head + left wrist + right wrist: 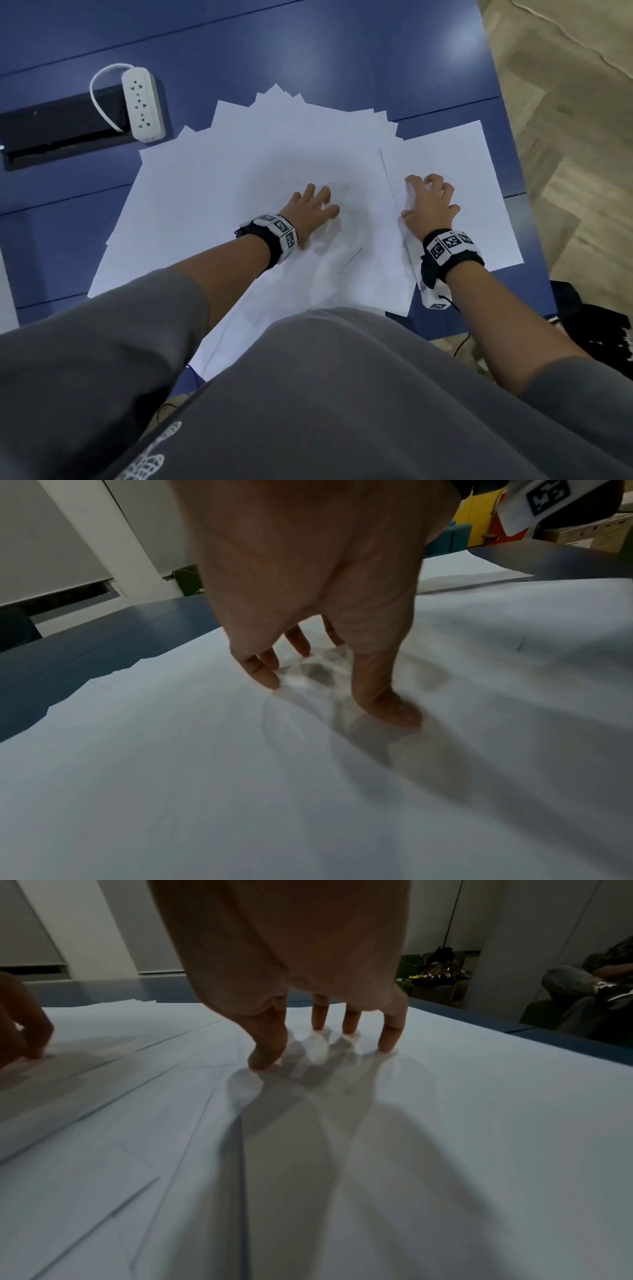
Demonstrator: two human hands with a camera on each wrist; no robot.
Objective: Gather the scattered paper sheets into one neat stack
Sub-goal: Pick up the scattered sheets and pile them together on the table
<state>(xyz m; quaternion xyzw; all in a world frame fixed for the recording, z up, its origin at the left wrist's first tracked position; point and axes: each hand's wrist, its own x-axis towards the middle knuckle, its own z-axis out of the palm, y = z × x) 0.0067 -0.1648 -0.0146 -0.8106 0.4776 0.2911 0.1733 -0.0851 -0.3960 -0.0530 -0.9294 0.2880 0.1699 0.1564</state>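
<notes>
Paper sheets [260,164] lay fanned and overlapping across the near part of the blue table [342,58], with one separate sheet [479,161] at their right edge. The left hand [313,209] pressed spread fingertips [270,679] down on the middle of the fan, puckering the top sheet, while the right hand [430,205] stood arched on its fingertips [388,1042] on the separate sheet, gripping nothing. A white power strip [142,102] lay on the table beyond the fan's left side.

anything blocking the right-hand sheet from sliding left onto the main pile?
Nothing visible. The right hand presses its fingertips on the separate sheet, which already meets the fanned pile. The left hand rests mid-pile; the power strip lies clear.
</notes>
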